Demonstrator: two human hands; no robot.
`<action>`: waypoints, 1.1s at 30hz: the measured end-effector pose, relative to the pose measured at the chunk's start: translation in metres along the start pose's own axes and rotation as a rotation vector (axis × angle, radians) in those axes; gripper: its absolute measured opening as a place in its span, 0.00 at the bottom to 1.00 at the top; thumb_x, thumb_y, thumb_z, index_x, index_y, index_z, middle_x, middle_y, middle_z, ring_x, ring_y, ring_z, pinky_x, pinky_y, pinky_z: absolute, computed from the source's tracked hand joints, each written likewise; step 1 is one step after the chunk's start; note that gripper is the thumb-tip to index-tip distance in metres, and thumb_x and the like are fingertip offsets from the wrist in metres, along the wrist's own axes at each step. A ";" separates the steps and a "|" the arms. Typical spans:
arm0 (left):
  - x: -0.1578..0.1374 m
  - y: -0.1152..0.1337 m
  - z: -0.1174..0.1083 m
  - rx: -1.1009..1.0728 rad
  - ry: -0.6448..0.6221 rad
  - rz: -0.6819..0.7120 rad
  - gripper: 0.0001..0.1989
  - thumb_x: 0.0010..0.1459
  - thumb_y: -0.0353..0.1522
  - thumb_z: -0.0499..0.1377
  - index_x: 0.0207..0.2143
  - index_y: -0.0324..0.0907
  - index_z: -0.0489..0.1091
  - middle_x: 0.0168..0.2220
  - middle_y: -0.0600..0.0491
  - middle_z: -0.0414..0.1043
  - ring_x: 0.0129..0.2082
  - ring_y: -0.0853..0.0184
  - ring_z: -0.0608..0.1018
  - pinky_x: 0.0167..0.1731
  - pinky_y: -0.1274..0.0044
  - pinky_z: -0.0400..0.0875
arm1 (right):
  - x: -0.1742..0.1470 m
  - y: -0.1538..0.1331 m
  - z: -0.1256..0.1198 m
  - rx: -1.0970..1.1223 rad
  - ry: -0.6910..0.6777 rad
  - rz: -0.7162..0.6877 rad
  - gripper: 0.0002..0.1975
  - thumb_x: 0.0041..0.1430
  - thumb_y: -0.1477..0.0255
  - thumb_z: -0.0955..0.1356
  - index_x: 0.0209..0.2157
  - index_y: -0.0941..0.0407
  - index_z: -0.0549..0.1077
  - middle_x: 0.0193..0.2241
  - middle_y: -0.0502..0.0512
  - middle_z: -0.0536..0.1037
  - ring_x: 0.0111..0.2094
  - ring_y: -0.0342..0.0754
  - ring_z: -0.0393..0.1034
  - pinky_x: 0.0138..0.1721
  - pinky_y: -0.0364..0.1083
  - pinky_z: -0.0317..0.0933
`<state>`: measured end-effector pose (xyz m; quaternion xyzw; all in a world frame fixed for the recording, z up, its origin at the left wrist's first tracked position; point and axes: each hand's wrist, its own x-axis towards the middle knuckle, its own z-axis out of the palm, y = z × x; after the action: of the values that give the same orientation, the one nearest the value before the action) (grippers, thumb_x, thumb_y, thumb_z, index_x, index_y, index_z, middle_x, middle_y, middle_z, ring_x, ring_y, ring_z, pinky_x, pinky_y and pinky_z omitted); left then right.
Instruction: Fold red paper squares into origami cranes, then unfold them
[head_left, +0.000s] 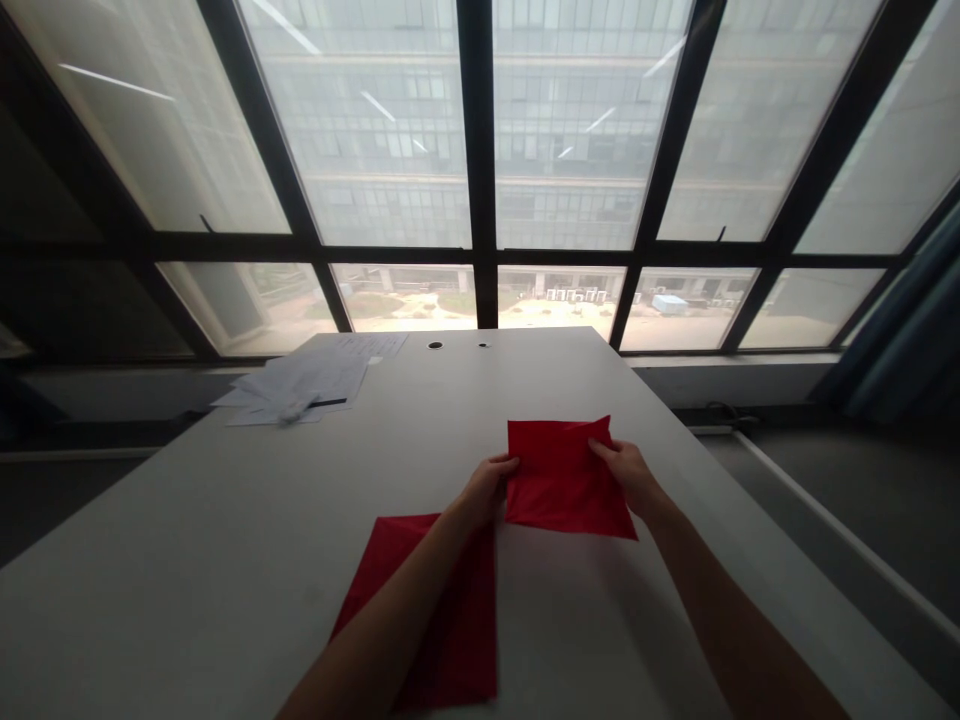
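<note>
A flat red sheet (566, 480), perhaps folded cloth, is held up above the white table between both hands. My left hand (487, 484) is closed on its left edge, with the thumb on the near face. My right hand (624, 468) pinches it close to the upper right corner, thumb in front and the other fingers hidden behind. A second, larger red piece (461, 640) lies flat on the table, nearer to me and to the left. My left forearm passes over it and hides part of it.
The white table (225, 560) stretches toward a wall of dark-framed windows (484, 150). Loose printed papers (315, 378) lie at its far left, with a dark pen-like stick (328, 402) on them. A round dark hole (435, 346) sits near the far edge. Blue curtain (900, 320) hangs at right.
</note>
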<state>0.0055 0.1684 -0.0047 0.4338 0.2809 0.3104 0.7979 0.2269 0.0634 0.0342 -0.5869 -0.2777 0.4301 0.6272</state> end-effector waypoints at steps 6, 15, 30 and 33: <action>-0.003 0.004 -0.004 -0.116 -0.035 0.011 0.17 0.58 0.34 0.63 0.49 0.39 0.72 0.49 0.41 0.75 0.43 0.60 0.81 0.43 0.72 0.76 | 0.003 -0.005 -0.011 0.002 0.084 -0.057 0.16 0.50 0.62 0.76 0.33 0.61 0.79 0.31 0.62 0.83 0.32 0.56 0.78 0.33 0.51 0.74; -0.066 0.013 -0.038 -0.243 0.114 0.167 0.17 0.63 0.40 0.55 0.49 0.41 0.71 0.58 0.43 0.70 0.57 0.57 0.74 0.57 0.65 0.68 | -0.032 -0.039 -0.030 -0.616 0.304 -0.791 0.20 0.64 0.58 0.64 0.42 0.58 0.80 0.39 0.61 0.82 0.41 0.58 0.75 0.44 0.53 0.68; -0.021 -0.015 0.042 0.796 0.144 0.473 0.12 0.52 0.23 0.60 0.34 0.46 0.79 0.43 0.47 0.78 0.49 0.56 0.76 0.59 0.65 0.62 | -0.090 0.073 0.020 -1.338 -0.380 -0.637 0.33 0.63 0.59 0.66 0.66 0.56 0.58 0.68 0.64 0.54 0.68 0.62 0.46 0.66 0.61 0.45; -0.022 -0.030 0.033 0.860 0.028 0.458 0.16 0.53 0.26 0.62 0.44 0.48 0.78 0.55 0.46 0.72 0.62 0.54 0.66 0.66 0.62 0.44 | -0.093 0.071 0.015 -1.363 -0.454 -0.584 0.46 0.61 0.48 0.64 0.70 0.59 0.46 0.70 0.65 0.44 0.70 0.62 0.37 0.68 0.60 0.38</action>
<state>0.0227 0.1220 -0.0111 0.7706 0.2920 0.3394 0.4535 0.1545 -0.0142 -0.0181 -0.6435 -0.7463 0.0912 0.1433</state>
